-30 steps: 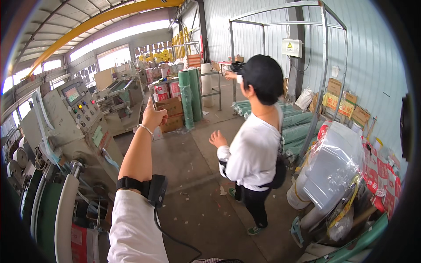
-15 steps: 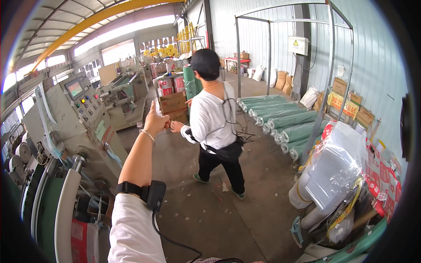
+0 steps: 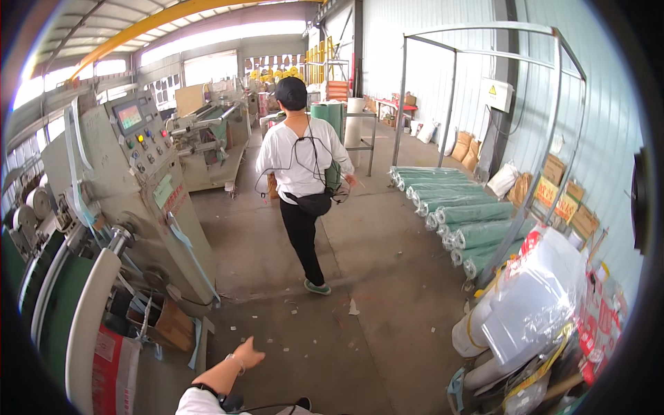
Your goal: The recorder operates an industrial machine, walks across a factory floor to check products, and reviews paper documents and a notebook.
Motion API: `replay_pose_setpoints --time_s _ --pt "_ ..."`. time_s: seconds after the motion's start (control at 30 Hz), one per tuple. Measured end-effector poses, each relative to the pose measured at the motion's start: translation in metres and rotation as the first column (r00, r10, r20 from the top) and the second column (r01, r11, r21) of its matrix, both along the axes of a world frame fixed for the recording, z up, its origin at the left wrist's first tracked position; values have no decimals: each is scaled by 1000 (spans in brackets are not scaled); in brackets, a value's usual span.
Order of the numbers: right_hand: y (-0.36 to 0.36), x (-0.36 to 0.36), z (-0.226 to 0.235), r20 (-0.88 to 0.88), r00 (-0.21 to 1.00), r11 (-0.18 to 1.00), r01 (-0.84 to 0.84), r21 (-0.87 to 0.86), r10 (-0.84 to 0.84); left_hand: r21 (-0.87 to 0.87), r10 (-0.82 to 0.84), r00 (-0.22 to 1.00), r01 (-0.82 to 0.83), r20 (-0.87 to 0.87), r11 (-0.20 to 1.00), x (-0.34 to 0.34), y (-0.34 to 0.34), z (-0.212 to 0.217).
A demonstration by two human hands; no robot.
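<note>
Clock positions are taken from the left hand. One brown cardboard box (image 3: 176, 330) lies at ten o'clock, near the hand but apart from it. One bare left hand (image 3: 247, 355) is raised above the floor, its thumb apart from the fingers; the curl of the fingers is too small to tell, and no object is visible in its grasp. One silver bracelet (image 3: 236, 362) circles the wrist. The state of the right hand's fingers cannot be told.

At nine to ten o'clock, beyond the box, runs one long off-white cylindrical roller (image 3: 86, 332). At eleven o'clock stands one grey-beige metal machine cabinet (image 3: 104, 155) bearing one small rectangular screen (image 3: 128, 116).

Between twelve and one o'clock, one co-worker in a white top (image 3: 297, 159) has their back to the camera; one green shoe (image 3: 317, 286) is clear. At two o'clock lie green plastic-wrapped rolls (image 3: 477, 214), at least six counted; overlap prevents an exact figure. Towards one o'clock stands one open grey metal frame (image 3: 477, 29). Nearly at three o'clock rests one clear-wrapped, pale bundle (image 3: 536, 297).
</note>
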State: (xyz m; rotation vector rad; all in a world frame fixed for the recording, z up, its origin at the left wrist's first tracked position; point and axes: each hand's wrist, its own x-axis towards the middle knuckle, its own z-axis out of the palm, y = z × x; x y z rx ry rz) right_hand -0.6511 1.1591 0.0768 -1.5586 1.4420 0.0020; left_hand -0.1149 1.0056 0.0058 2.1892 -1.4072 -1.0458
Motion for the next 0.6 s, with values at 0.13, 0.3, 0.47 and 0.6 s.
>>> replay_pose_setpoints --time_s 0.13,0.3,0.47,0.6 --pt "-51 16 -8 -29 997 997 -73 12 74 260 177 983 -160 -44 952 9 59 -26" --pt "-164 106 40 -69 988 987 -141 -72 136 406 270 963 -240 -16 882 47 99 -92" --pt "-292 187 11 -8 952 902 -292 -318 306 325 568 709 -467 -418 822 103 75 -236" --pt "-373 246 -5 -63 860 780 -488 -392 506 252 691 484 -690 -536 679 116 -17 -125"
